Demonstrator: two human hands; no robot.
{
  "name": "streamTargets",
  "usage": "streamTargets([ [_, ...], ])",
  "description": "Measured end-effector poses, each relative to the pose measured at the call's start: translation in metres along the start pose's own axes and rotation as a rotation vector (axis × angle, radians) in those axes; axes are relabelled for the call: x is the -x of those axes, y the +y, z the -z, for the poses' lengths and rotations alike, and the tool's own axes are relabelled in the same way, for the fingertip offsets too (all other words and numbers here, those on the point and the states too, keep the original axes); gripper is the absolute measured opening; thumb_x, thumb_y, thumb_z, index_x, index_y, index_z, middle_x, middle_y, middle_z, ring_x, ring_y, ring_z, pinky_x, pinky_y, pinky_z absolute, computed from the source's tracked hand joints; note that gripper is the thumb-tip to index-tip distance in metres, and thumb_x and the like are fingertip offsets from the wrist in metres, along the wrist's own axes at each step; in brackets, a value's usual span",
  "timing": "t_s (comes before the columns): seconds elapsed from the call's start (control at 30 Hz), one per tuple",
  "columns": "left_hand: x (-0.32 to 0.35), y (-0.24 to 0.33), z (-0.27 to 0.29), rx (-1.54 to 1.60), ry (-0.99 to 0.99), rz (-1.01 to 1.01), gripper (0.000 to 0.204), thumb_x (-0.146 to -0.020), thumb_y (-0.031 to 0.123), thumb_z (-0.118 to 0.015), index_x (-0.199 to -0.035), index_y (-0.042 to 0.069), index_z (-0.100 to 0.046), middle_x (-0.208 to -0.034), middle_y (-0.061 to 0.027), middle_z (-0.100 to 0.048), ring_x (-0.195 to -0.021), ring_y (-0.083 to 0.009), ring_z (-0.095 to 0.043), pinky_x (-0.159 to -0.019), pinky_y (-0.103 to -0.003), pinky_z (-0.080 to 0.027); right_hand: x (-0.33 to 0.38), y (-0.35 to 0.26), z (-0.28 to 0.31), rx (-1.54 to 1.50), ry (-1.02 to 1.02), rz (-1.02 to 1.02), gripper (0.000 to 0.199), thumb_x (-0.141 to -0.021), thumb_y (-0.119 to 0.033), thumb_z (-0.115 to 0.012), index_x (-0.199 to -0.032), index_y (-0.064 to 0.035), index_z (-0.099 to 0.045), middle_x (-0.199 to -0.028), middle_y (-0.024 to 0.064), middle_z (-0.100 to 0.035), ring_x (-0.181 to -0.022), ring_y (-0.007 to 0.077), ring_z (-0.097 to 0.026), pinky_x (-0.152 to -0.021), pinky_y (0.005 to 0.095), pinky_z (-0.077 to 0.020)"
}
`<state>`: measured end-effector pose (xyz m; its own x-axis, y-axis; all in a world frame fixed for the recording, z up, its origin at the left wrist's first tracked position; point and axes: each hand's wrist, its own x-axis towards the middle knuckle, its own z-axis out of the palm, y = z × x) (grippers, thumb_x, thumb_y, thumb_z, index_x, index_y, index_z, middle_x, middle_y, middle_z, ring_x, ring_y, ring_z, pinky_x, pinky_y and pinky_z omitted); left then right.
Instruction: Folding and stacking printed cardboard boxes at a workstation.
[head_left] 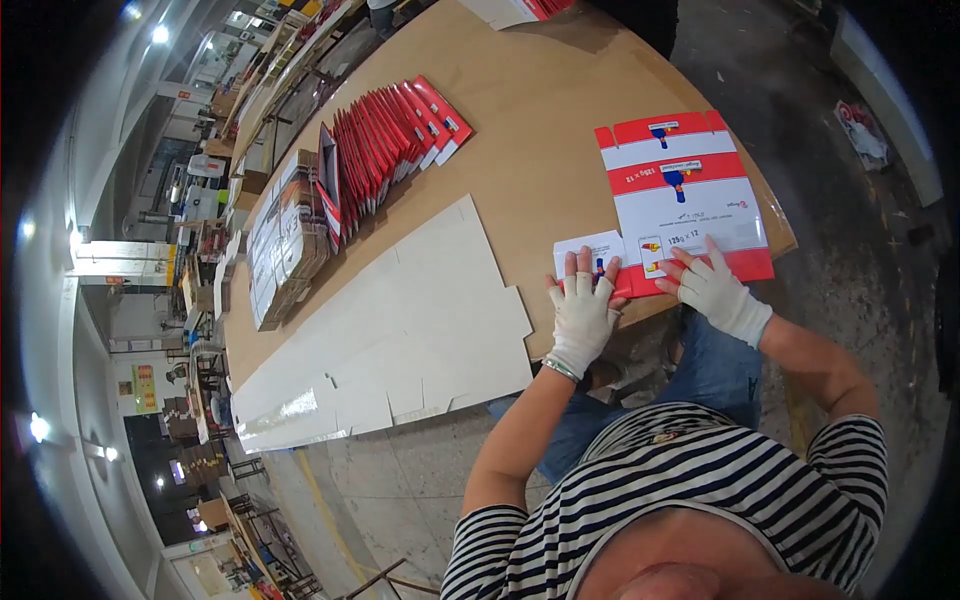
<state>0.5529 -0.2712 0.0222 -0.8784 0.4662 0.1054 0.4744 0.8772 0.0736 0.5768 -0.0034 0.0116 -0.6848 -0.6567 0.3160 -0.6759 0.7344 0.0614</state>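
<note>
A red and white printed carton blank (690, 205) lies spread at the table's near right edge, with a small side flap (608, 243) at its left. My left hand (582, 318), in a white glove with bare fingertips, rests with fingers spread over that flap and the red lower edge beside it. Gloved the same way, my right hand (722, 298) lies with fingers stretched out on the carton's lower red strip. Neither hand has its fingers wrapped round anything.
Plain grey-white cardboard sheets (400, 335) lie left of my hands along the near edge. Beyond them stand a fanned row of red folded cartons (385, 145) and a strapped bundle of flat cartons (290, 235). More cartons (515, 10) sit at the far edge of the brown tabletop (540, 120).
</note>
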Motion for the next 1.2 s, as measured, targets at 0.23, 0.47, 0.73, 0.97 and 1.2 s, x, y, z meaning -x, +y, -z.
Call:
streamTargets([
  [0.23,-0.003,0.007,0.006,0.072,-0.007,0.031,0.067,-0.089,0.047,-0.059,-0.146,0.017,-0.043,-0.155,-0.0217,-0.028,-0.143,-0.0423,-0.025,-0.104,-0.072,-0.021,0.001,0.007,0.003,-0.059,-0.054,0.034,0.04,-0.092,-0.014,-0.052,-0.131,-0.0156,-0.059,-0.14,0.0049,-0.055,-0.137,0.0279,-0.044,-0.113,0.066,-0.019],
  [0.47,-0.037,0.009,0.008,0.265,-0.048,0.213,0.082,-0.079,0.047,-0.072,-0.147,0.013,-0.04,-0.157,-0.0197,-0.024,-0.146,-0.0406,-0.018,-0.107,-0.071,-0.014,-0.001,0.015,0.009,-0.009,-0.127,0.079,0.044,-0.092,-0.019,-0.048,-0.136,-0.0165,-0.053,-0.146,0.0026,-0.049,-0.139,0.0276,-0.04,-0.114,0.0641,-0.0199],
  [0.73,-0.074,-0.007,0.006,0.648,0.178,0.277,0.064,-0.083,0.033,-0.067,-0.133,-0.001,-0.048,-0.135,-0.0227,-0.05,-0.124,-0.0418,-0.046,-0.104,-0.048,-0.038,0.028,-0.042,0.072,-0.56,-0.039,-0.363,0.047,-0.078,-0.015,-0.071,-0.122,-0.0036,-0.062,-0.114,0.0149,-0.064,-0.104,0.0332,-0.06,-0.097,0.048,-0.0446],
  [0.97,0.055,0.035,0.063,0.947,-0.034,0.126,0.089,-0.085,0.039,-0.071,-0.149,-0.004,-0.026,-0.154,-0.0273,-0.023,-0.144,-0.0414,-0.023,-0.116,-0.048,-0.022,0.014,-0.05,0.049,-1.162,0.145,-1.141,0.027,-0.092,-0.005,-0.048,-0.119,-0.0026,-0.05,-0.097,0.0046,-0.059,-0.077,0.0091,-0.056,-0.065,0.0254,-0.0476],
  [1.2,0.132,-0.053,0.064,0.118,-0.238,0.45,0.096,-0.074,0.053,-0.073,-0.143,-0.004,-0.038,-0.154,-0.0266,-0.027,-0.145,-0.0456,-0.019,-0.111,-0.068,-0.016,-0.127,0.214,-0.016,-0.711,-0.01,-0.654,0.036,-0.092,-0.013,-0.054,-0.123,0.0049,-0.059,-0.098,0.0171,-0.069,-0.088,0.025,-0.065,-0.081,0.0367,-0.0496],
])
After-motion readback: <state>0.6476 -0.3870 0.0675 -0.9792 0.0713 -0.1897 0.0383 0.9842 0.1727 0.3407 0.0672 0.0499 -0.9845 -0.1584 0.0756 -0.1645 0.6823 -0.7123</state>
